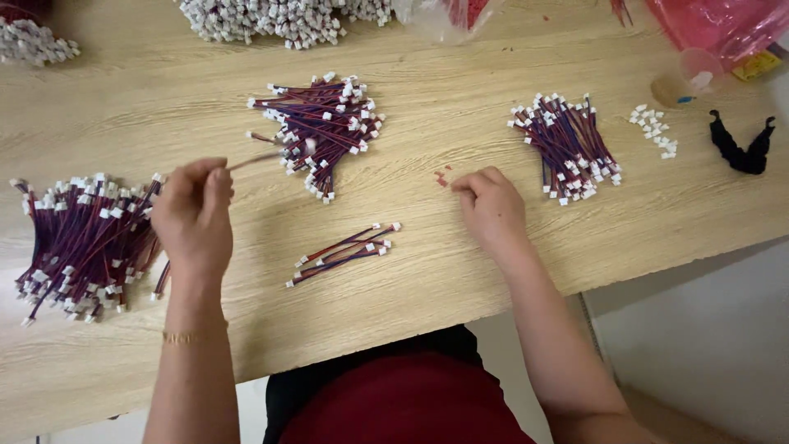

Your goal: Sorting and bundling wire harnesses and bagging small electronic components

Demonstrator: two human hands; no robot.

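My left hand (193, 215) pinches one short red-and-blue wire lead (259, 159) that reaches toward the middle pile of leads (322, 125). My right hand (491, 209) rests knuckles-down on the wooden table (427, 107) with its fingers curled; whether it holds anything I cannot tell. A small bunch of leads with white plugs (343, 252) lies between my hands. A big heap of the same leads (78, 242) sits just left of my left hand. Another pile (569, 148) lies right of my right hand.
Loose white plugs (655, 130) and a black fabric band (742, 148) lie at the right. A clear cup (697, 70) and pink plastic bag (723, 25) stand at the back right. White connector heaps (271, 18) line the far edge. The table's front edge runs close to my body.
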